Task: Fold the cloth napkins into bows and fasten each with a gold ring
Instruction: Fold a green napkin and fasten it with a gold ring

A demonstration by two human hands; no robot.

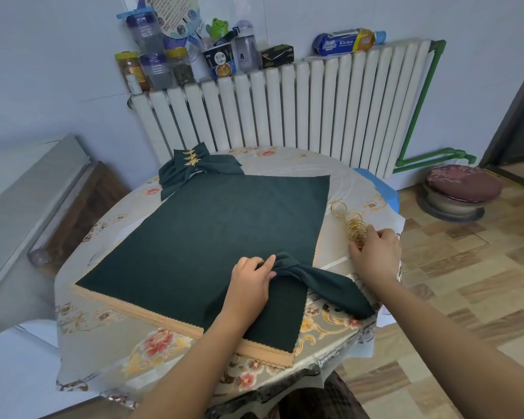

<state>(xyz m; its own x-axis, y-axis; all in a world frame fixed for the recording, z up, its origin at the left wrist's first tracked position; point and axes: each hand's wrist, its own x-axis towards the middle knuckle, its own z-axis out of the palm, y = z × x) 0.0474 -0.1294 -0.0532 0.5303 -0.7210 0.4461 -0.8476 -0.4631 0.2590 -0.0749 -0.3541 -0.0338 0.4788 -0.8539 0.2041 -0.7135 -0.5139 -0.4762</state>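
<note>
A stack of flat dark green napkins (200,237) with tan scalloped edges covers the middle of the round table (109,337). On its near right corner lies a gathered green napkin (324,285), and my left hand (251,279) pinches its bunched middle. My right hand (375,255) rests on the table at the near end of a row of gold rings (356,228), its fingertips touching them. A finished green bow with a gold leaf ring (194,167) sits at the far left of the table.
A white radiator (285,107) stands behind the table, its top crowded with jars, bottles and boxes (176,58). A round cushioned stool (460,189) stands on the floor at the right. Wooden boards (58,207) lean at the left.
</note>
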